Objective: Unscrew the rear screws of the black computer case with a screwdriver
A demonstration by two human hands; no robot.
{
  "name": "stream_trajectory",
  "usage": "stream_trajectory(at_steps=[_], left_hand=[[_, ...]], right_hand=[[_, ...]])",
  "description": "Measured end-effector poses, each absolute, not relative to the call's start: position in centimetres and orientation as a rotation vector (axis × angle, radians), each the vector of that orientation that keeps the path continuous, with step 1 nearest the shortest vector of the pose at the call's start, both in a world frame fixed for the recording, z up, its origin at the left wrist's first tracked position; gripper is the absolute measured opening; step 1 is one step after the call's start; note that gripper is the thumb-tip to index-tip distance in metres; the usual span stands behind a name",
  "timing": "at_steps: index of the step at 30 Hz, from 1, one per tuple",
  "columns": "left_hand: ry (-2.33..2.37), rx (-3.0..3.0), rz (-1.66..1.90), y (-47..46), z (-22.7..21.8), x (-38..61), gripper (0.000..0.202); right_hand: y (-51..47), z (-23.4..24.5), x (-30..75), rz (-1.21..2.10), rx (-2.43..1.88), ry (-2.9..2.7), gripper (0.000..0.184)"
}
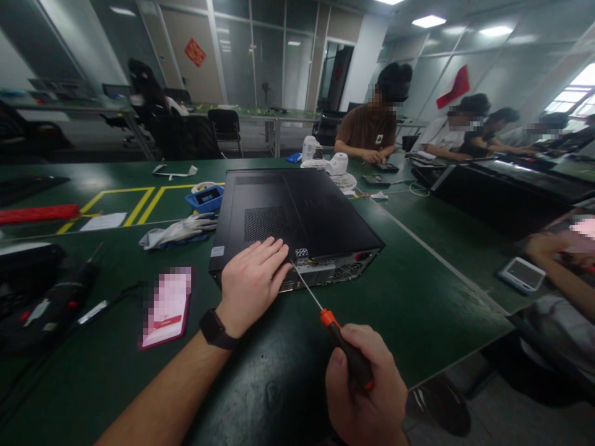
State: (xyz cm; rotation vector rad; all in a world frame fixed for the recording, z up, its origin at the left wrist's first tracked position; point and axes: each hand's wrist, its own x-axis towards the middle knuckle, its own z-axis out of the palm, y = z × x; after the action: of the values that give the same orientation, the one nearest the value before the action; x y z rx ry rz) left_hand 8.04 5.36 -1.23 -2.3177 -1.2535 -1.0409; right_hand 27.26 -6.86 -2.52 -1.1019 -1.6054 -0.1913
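A black computer case (pixel 320 207) lies on its side on the green table, its rear panel with ports and a fan grille facing me. My left hand (pixel 253 272) rests on the near edge of the case, fingers stretched out flat over the top panel. Wrapped in my right hand (pixel 369 390) is a screwdriver (pixel 348 350) with a black and orange handle. Its long shaft points up and left, and the tip meets the rear edge of the case beside my left thumb. Whatever the tip touches is too small to make out.
Left of the case lie work gloves (pixel 181 231), a blue tray (pixel 207 198) and a pink-edged phone (pixel 167 310). A black power tool (pixel 60 297) with a cable is at far left. White fans (pixel 337 167) stand behind. Several people sit along the right, one near a handheld device (pixel 523 275).
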Motion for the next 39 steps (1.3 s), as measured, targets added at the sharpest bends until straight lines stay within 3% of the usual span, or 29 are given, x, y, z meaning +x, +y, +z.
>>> stream_trajectory(at_steps=[5,13,25,36,39], left_hand=[[-1.253,-2.322,-1.047,5.4,-1.3,8.0,0.032],[-1.25,-2.315,-1.051,5.4,-1.4,8.0,0.031],[-1.234,-2.312,-1.071,5.6,-1.4,8.0,0.031],[-1.221,-2.278,-1.049,5.8,-1.6,8.1,0.031],[-1.218,-2.273,-1.049,5.8,-1.6,8.1,0.031]], right_hand=[[-7.1,-2.9,27.5,-0.211,-1.212,-1.601,0.018],[-6.7,-2.0,27.1,-0.234,-1.129,-1.602,0.023],[-5.8,1.5,27.4,-0.269,-1.26,-1.62,0.007],[-4.9,2.8,27.0,-0.22,-1.287,-1.521,0.007],[-5.2,2.1,26.9,-0.228,-1.291,-1.508,0.015]])
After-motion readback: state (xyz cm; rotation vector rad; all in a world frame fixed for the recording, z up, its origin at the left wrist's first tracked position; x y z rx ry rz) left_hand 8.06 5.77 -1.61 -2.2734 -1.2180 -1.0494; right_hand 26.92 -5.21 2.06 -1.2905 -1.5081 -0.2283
